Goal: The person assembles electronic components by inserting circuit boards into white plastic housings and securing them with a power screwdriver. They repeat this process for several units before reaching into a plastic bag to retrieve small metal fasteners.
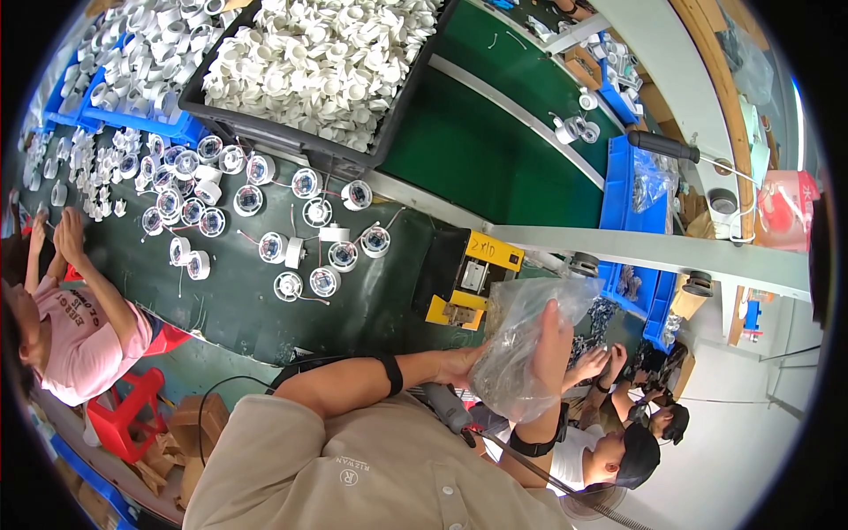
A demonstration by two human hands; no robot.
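A clear plastic bag [508,340] with small contents I cannot make out is held up in front of my chest. My left hand [458,365] grips it at its left side, the fingertips partly hidden by the film. My right hand [554,344] holds it from the right, thumb side up against the crinkled plastic. Just beyond the bag, a black and yellow bench machine [486,256] stands on the dark green worktable [247,309]. Several round white housings with wires [325,281] lie on the table to the left of the machine.
A black crate [389,146] full of white plastic parts [318,66] stands at the back. Blue bins [190,128] of white rings sit far left. A screwdriver-like tool [662,145] hangs at right. Co-workers sit left, in a pink shirt [93,349], and right, in a black cap [638,455].
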